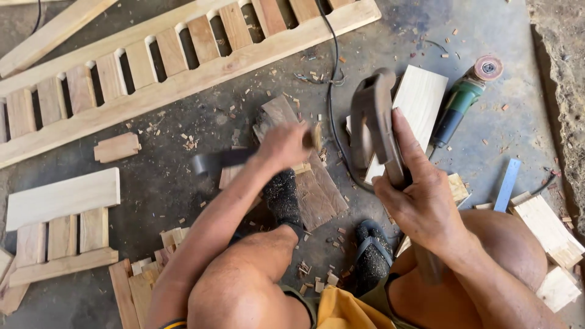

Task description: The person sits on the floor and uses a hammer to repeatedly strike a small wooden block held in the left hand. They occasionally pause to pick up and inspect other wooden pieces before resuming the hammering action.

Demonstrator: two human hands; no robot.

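**Slats made, block still on the floor**

My right hand (420,201) is closed round the handle of a brown curved wooden tool (373,116), held upright. My left hand (283,146) is blurred; its fingers seem curled on a dark flat blade (213,162), though I cannot tell for sure. Below it, the rough brown wooden block (314,192) lies by my feet, unfinished. Far left, the long pale slatted wooden frame (177,79) looks assembled. Chips litter the grey concrete floor (183,183); the green angle grinder (463,103) lies idle, far right.

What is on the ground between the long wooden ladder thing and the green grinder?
A black cable, wood chips and a pale board lie between the slatted frame and the green grinder, seen from the head camera.
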